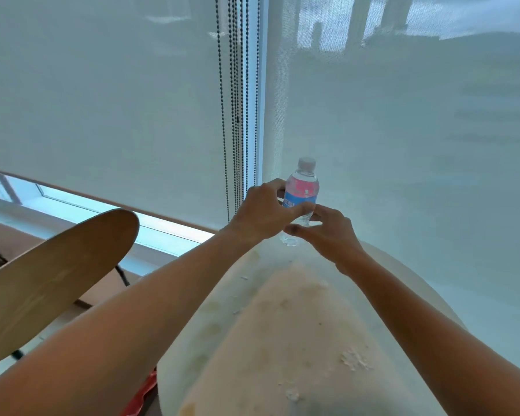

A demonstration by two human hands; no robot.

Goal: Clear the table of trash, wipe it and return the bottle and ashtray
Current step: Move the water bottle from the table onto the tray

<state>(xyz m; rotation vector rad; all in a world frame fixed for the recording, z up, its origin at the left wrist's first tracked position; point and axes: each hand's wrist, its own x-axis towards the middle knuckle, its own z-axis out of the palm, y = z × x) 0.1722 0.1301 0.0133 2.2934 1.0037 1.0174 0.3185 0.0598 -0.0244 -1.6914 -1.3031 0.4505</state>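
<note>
**Bottle at the far edge: get a clean grip before you move it**

Your left hand (263, 210) is wrapped around the water bottle (301, 199) at label height, fingers curled round the body, thumb across the front. Your right hand (327, 234) sits just beside the bottle's lower half, fingers spread and loosely bent toward it. Can't tell whether they touch the plastic; no closed grip visible on that side.

Location: the bottle is at the far end of the round table (403, 283), near the window blind (403, 130) and the bead cords (237, 115). Its base is at or just above the tabletop; contact isn't clear.

Orientation: upright. Long axis runs near vertical, white cap (306, 163) up, base down, slight lean at most. Looks mostly full, so expect some weight.

My read: you're picking it up to free the surface, since the tabletop carries crumbs and smears (354, 360) and no wiping looks done.

How to do it well:
- Carry with the left hand alone, mid-body; it already has the hold.
- Don't squeeze hard. Thin plastic probably flexes.
- Lift straight up along the axis, then swing clear of the cords.
- Keep the cap on top.
- Park it off the table, away from the wooden chair back (51, 280).
- Free your right hand for trash.
</note>
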